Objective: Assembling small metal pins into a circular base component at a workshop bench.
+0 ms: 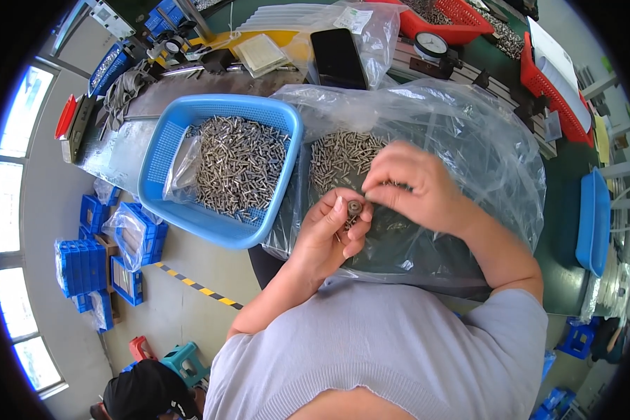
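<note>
My left hand (327, 232) is closed around a small round metal part (355, 207) with a hole in its middle. A few small metal pins (350, 222) show between its fingers below that part. Just right of it, my right hand (414, 187) pinches thumb and fingertips together beside the round part; what they hold is too small to make out. Beyond both hands a loose heap of small metal pins (343, 155) lies on a clear plastic sheet (469, 140). To the left stands a blue plastic basket (162, 155) with many similar pins (238, 164) and a clear bag (184, 168) inside.
A black phone (338, 59) lies beyond the plastic sheet. A dial gauge (430, 45) and red baskets (455, 19) stand at the far right. On the right edge sits a blue tray (593, 222). Blue crates (80, 266) are stacked on the floor at left, and a person (150, 392) is at lower left.
</note>
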### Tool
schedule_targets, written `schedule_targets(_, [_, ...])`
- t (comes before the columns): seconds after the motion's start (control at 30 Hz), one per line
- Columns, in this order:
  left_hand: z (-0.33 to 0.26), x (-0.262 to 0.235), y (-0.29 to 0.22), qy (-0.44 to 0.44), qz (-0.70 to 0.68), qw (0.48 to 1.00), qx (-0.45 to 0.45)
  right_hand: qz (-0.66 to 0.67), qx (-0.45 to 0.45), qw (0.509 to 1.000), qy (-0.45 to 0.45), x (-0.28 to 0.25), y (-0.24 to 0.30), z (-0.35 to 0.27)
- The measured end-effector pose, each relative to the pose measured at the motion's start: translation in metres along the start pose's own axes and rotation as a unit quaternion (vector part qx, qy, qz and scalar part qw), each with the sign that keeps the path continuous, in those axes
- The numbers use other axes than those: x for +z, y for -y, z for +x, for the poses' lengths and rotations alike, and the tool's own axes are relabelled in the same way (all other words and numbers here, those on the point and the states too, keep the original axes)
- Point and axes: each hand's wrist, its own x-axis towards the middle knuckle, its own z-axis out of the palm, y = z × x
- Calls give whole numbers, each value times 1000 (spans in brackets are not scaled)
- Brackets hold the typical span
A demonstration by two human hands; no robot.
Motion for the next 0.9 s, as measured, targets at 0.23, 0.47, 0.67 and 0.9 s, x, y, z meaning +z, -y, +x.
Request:
schedule_targets(0.23, [1, 2, -5, -3, -17, 1000, -12, -142, 37, 985, 86, -13, -17, -3])
schedule_targets(0.47, [2, 0, -4, 8, -24, 999, -20, -178, 16, 981, 78, 2, -27, -5])
schedule_targets(0.67, [2, 2, -5, 4, -22, 999, -23, -196, -5, 978, 75, 2, -24, -2])
schedule_targets(0.9, [1, 3, -5, -8, -12, 1000, -26, 246, 205, 945, 74, 3, -5, -3])
